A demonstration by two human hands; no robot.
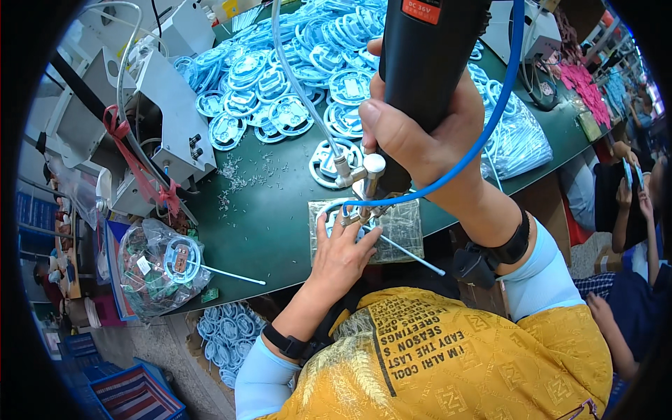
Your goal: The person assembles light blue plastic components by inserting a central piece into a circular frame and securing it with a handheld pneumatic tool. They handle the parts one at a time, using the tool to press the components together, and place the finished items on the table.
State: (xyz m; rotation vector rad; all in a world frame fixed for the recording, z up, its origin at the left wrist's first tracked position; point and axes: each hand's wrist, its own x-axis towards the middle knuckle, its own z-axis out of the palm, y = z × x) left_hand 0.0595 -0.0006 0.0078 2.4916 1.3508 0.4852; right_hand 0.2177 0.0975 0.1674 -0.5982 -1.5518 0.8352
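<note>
My right hand is wrapped round the body of a black electric screwdriver, which points down. At its lower end a metal screw-feeding nozzle meets a light-blue round plastic part. That part lies on a taped flat block, with a thin white stick sticking out to the lower right. My left hand holds the part with spread fingers and thumb around the nozzle tip. Fingers and nozzle hide most of the part. Another light-blue ring lies just beyond the block.
A big heap of light-blue round parts covers the far table. Small screws lie scattered left of centre. Metal machine housings stand left, near a plastic bag of circuit boards. A blue hose loops past my right hand. Co-workers' hands show right.
</note>
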